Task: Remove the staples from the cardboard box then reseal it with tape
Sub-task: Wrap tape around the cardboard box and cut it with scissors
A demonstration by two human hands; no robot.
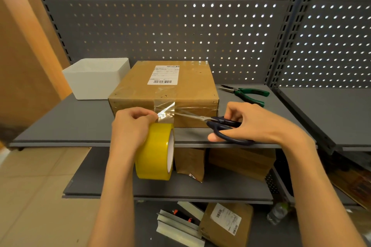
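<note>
Brown cardboard box [164, 90] on grey metal shelf [80, 122], labelled top up. Left hand [130, 126] pinches yellow tape roll [155, 151], strip running up onto the box. Right hand [255, 122] grips dark-handled scissors [216, 124], blades pointing left at the strip.

Both bare forearms reach forward over the shelf edge. The left hand [130, 126] curls its fingers around a tape roll [155, 151], while the right hand [251, 124] grips scissors [218, 124], fingers threaded through the handles.
</note>
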